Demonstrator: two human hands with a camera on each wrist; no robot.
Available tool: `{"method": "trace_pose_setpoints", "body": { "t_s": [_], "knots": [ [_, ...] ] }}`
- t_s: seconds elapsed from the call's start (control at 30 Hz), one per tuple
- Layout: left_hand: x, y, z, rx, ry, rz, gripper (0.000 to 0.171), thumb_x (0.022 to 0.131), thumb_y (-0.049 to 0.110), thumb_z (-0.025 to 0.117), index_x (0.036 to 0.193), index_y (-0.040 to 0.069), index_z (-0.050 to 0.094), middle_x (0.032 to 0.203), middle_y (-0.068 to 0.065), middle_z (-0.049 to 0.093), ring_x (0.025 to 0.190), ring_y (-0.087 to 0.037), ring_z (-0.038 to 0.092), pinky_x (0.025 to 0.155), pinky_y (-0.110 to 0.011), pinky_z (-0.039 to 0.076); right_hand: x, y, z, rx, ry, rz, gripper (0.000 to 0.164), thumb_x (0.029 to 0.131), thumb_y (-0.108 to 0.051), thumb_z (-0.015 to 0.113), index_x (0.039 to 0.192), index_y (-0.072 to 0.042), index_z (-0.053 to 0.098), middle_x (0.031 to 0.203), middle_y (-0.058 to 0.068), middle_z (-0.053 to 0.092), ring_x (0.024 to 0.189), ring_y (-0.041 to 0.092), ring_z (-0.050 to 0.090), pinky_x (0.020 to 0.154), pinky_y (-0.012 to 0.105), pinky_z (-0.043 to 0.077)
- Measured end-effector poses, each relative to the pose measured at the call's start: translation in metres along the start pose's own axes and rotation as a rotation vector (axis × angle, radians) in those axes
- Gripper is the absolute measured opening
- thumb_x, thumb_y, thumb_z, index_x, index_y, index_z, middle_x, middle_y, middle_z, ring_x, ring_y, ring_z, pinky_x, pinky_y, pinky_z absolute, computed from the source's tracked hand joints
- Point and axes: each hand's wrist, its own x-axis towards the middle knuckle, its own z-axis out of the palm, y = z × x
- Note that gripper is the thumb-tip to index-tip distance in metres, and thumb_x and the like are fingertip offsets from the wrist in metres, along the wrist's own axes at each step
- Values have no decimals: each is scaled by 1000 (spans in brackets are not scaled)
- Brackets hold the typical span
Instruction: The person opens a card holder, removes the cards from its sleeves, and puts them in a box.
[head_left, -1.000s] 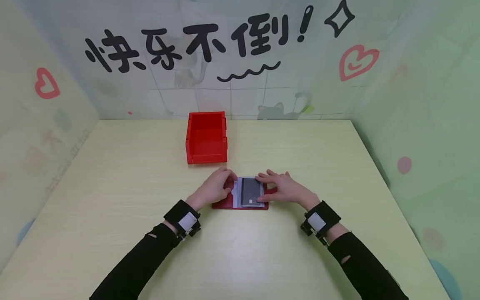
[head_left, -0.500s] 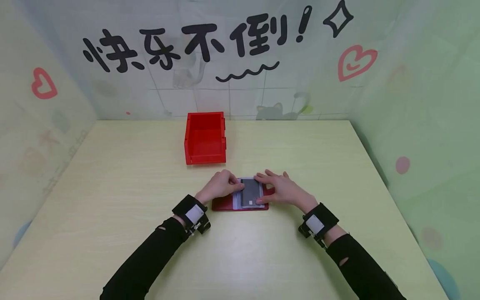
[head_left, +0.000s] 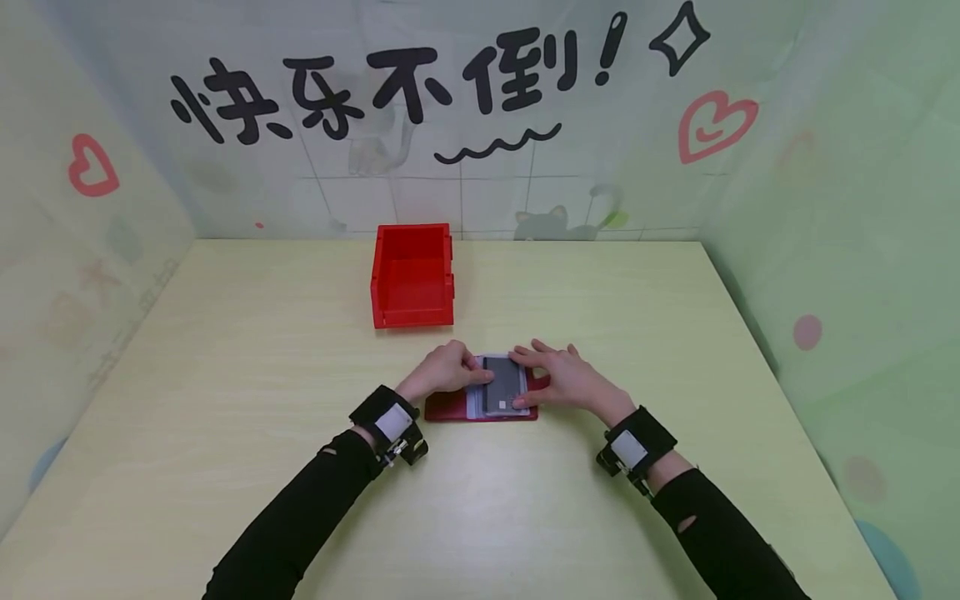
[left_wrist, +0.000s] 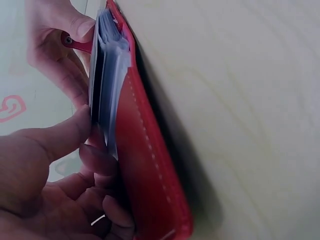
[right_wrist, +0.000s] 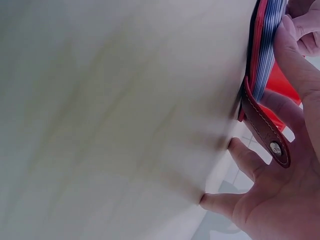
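A red card holder (head_left: 446, 407) lies spread on the table, with a stack of clear sleeves (left_wrist: 115, 60) inside. On top of the stack is a dark grey card (head_left: 501, 392). My left hand (head_left: 444, 369) pinches the card's left edge between thumb and fingers, as the left wrist view shows. From the other side, my right hand (head_left: 573, 382) holds the stack, thumb at the near corner and index finger at the far edge. Its other fingers are spread, with two fingertips at the table. A strap with a metal snap (right_wrist: 275, 148) sticks out beside the right palm.
A red open bin (head_left: 412, 287) stands behind the card holder, slightly to the left. The pale wooden table (head_left: 480, 517) reaches back to a printed cloth wall (head_left: 300, 200), with further cloth at both sides.
My left hand has moved right, from the card holder's left side onto the grey card's edge, and its fingers have closed there. My right hand has stayed nearly still.
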Motion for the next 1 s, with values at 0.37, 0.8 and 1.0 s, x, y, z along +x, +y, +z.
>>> {"method": "trace_pose_setpoints", "body": {
  "t_s": [0.37,0.8,1.0],
  "knots": [
    [2,-1,1,20,28,-27,28,93,30,72,103,4,73,85,-9,62,81,-20,54,65,-26,38,1,-1,0,12,1,16,83,82,-48,80,152,-17,46,160,6,43,155,35,24,118,74,12],
    [-6,-5,-8,15,19,-51,28,95,29,69,104,3,68,89,-10,61,82,-19,54,64,-25,39,0,-4,2,4,12,15,82,82,-47,80,151,-18,46,159,5,44,155,36,25,118,73,14],
    [-9,-10,-14,-28,-1,11,25,97,26,66,96,3,74,77,-7,56,74,-18,49,60,-24,36,-1,-4,-1,-3,9,22,81,83,-47,79,151,-17,47,159,6,44,155,36,24,118,73,13]
  ]
}}
